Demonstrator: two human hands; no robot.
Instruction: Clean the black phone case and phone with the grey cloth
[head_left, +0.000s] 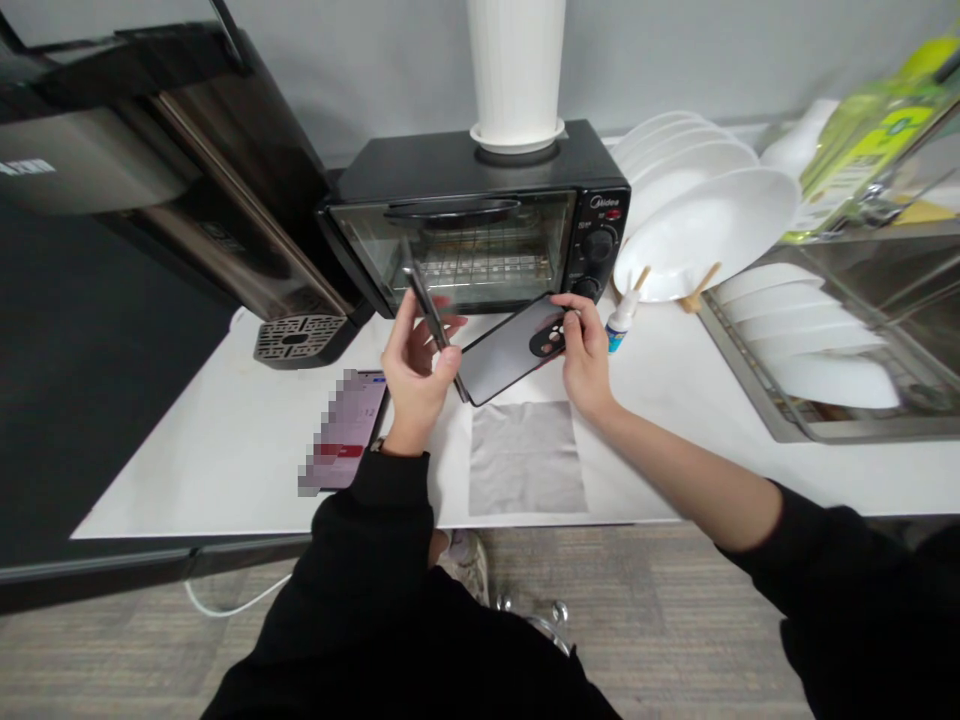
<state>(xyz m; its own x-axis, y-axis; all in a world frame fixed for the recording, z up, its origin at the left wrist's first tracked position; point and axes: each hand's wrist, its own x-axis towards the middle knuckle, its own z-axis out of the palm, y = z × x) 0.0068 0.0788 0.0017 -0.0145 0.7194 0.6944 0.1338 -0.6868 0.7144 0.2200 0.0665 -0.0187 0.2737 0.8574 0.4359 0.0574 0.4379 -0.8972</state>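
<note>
My left hand (420,370) grips a dark slim phone (431,318), tilted so that mostly its edge shows. A phone case (504,362) with a black rim and round camera cutouts is pinched at its upper right corner by my right hand (586,350). Skin shows through the cutouts. The case's left end meets or overlaps the phone's lower end; I cannot tell whether they touch. Below the case a grey cloth (529,460) lies flat on the white counter (225,440). Another phone (349,430), its screen partly pixelated, rests left of my left wrist.
Behind my hands stands a black toaster oven (480,240) with a white pot (517,70) on top. A drink machine (225,200) is at left. To the right are a small spray bottle (619,322), racked white plates (705,230) and a sink (795,425) holding bowls (802,320).
</note>
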